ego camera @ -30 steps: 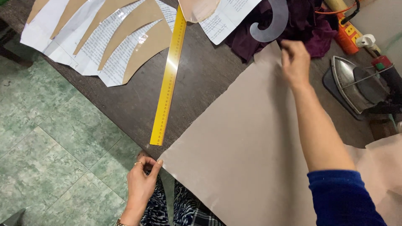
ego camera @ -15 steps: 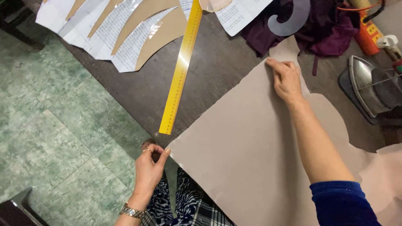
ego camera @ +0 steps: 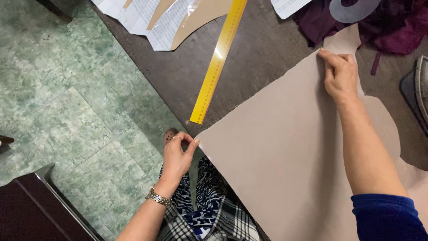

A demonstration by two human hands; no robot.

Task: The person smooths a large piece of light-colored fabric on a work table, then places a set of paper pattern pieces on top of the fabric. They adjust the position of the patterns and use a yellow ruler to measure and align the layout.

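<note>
Item: beige pattern paper (ego camera: 285, 156), spread on dark worktop (ego camera: 249, 58). Left hand (ego camera: 177, 156) fingers pinch its corner at 7 o'clock; right hand (ego camera: 341, 76) fingers press flat at 1 o'clock. Risk: uneven pull creases sheet, nudges yellow ruler (ego camera: 217, 60).

Paper sheet (ego camera: 285, 151) lies on the table (ego camera: 263, 58), overhanging its near edge. Ruler (ego camera: 217, 60) lies just left of the sheet; pattern pieces (ego camera: 178, 22) farther left. Left hand (ego camera: 177, 156) at the sheet's near-left corner, right hand (ego camera: 341, 76) on its far edge; cloth (ego camera: 392, 27) behind the sheet.
</note>
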